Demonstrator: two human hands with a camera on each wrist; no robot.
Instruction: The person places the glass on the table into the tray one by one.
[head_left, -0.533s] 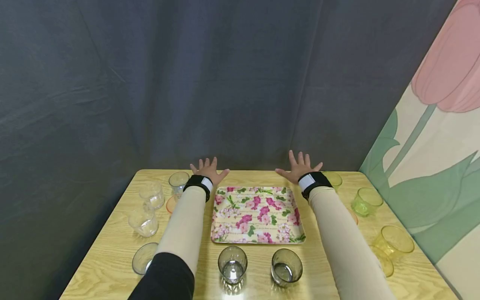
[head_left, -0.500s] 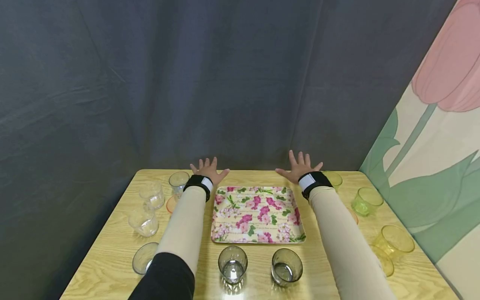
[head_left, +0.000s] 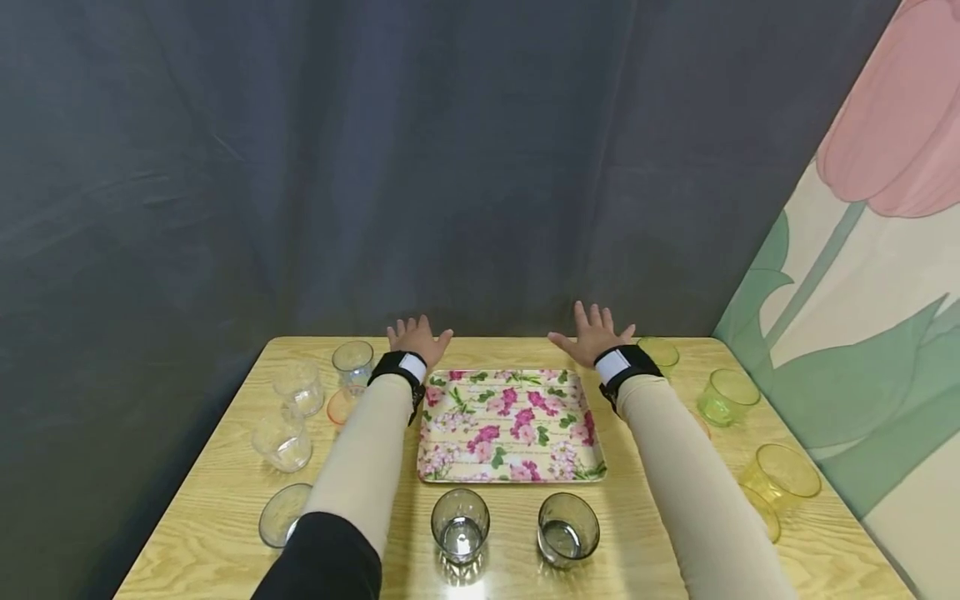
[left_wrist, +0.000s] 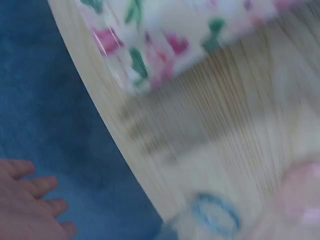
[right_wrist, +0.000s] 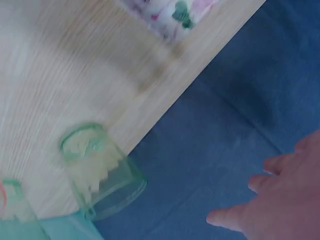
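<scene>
- Floral tray (head_left: 512, 427) lies on the table (head_left: 197, 517), just beyond two smoky glasses (head_left: 461, 528); all keep their places from half a second ago, so work on them seems no further along.
- Left hand (head_left: 420, 340), past the tray's far left corner: holding nothing, fingers drawn closer together.
- Right hand (head_left: 592, 340), past the far right corner: empty, fingers wide, slightly less splayed.
- Dark curtain (head_left: 480, 183) behind.

Wood-grain table (head_left: 187, 525): floral tray (head_left: 512, 427) central; two grey glasses (head_left: 461, 527), 6 o'clock; clear glasses (head_left: 285, 448), 9; green glasses (head_left: 727, 400), 2–3; yellow glasses (head_left: 782, 479), 4.
</scene>
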